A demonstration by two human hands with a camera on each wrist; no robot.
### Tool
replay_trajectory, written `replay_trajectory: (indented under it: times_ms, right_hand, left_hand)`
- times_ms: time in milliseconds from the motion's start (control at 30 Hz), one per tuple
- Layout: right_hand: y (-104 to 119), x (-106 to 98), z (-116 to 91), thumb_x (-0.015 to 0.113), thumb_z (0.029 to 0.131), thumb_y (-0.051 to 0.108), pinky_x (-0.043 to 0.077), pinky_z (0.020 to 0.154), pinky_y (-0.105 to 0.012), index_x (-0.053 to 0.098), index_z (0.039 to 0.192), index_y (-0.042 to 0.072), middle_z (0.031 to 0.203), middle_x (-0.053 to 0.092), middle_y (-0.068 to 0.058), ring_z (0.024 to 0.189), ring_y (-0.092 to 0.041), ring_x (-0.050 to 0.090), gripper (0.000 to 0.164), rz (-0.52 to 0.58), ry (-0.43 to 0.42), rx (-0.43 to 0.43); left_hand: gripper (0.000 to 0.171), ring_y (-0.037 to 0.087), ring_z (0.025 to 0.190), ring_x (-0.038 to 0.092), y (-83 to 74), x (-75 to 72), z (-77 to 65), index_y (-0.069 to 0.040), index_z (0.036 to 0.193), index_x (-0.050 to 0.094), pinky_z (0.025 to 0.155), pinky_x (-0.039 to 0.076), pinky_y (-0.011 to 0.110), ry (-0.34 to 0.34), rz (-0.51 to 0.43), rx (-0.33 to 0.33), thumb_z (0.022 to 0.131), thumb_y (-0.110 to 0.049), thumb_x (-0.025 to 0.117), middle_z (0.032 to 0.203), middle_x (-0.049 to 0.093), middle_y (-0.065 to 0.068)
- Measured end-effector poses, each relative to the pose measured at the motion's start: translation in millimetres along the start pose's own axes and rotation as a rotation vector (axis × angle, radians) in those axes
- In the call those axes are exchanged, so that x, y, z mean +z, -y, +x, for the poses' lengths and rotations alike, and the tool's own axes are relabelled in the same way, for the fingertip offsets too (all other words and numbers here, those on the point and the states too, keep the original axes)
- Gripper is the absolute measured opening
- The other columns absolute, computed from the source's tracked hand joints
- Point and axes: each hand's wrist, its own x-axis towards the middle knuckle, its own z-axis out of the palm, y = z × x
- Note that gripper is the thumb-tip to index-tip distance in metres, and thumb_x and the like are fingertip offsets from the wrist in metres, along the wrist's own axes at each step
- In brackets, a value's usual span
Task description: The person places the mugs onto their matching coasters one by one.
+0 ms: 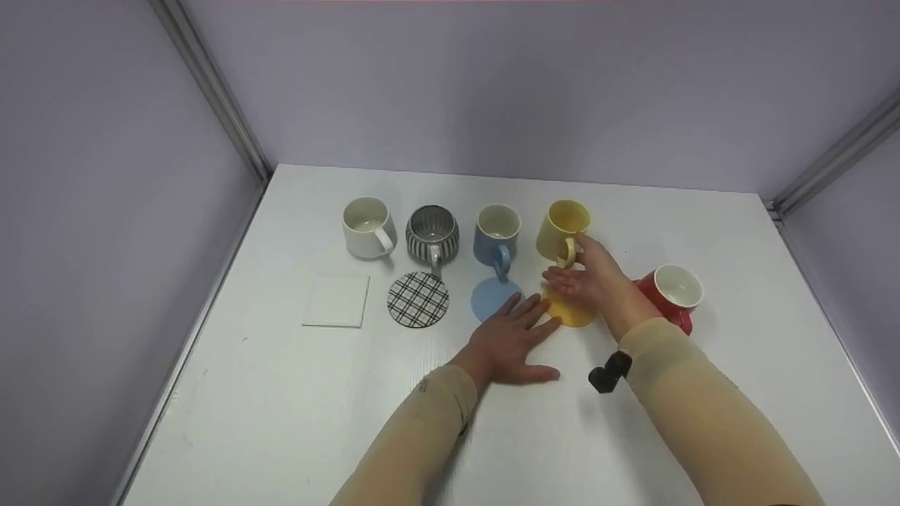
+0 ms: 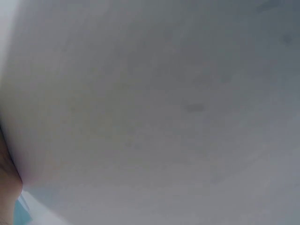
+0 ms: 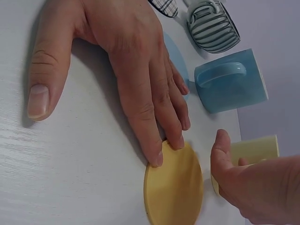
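Note:
My left hand (image 1: 508, 346) lies spread on the table, its fingertips touching the near left edge of the round yellow coaster (image 3: 176, 187) and partly covering the round blue coaster (image 1: 490, 299). My right hand (image 1: 598, 281) is at the handle of the yellow mug (image 1: 552, 235). In the right wrist view a fingertip shows by the handle, with the thumb in front; the rest of the grip is hidden. The mug stands upright behind the yellow coaster. Beside the right wrist is a red mug (image 1: 661, 292), partly covered by the arm. The left wrist view is mostly blurred grey.
Left of the yellow mug stand a blue mug (image 1: 485, 246), a grey striped mug (image 1: 422, 246) and a white mug (image 1: 360, 242). Before them lie a round checked coaster (image 1: 418, 300) and a square white coaster (image 1: 336, 302). Walls bound the table (image 1: 267, 414) behind and at both sides.

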Motion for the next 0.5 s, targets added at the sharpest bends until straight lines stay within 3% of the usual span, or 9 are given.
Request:
replay_trajectory:
  times_ms: [200, 500]
  right_hand:
    - [-1, 0, 1, 0.048, 0.109, 0.056, 0.042, 0.119, -0.043, 0.022, 0.166, 0.019, 0.167, 0.039, -0.014, 0.146, -0.035, 0.050, 0.072, -0.010, 0.002, -0.003]
    - [-7, 6, -11, 0.040, 0.114, 0.050, 0.030, 0.126, -0.041, 0.017, 0.168, 0.015, 0.173, 0.026, -0.017, 0.156, -0.034, 0.034, 0.069, 0.031, 0.053, -0.018]
  left_hand:
    - [0.098, 0.020, 0.163, 0.004, -0.3, -0.1, -0.2, -0.030, 0.170, 0.025, 0.131, 0.000, 0.043, 0.003, 0.007, 0.000, 0.094, -0.091, 0.024, 0.177, 0.012, 0.001]
    - [0.098, 0.019, 0.163, 0.002, 0.1, -0.3, 0.4, -0.031, 0.170, 0.024, 0.131, -0.001, 0.043, 0.020, 0.022, -0.007, 0.093, -0.091, 0.022, 0.178, 0.012, 0.001]
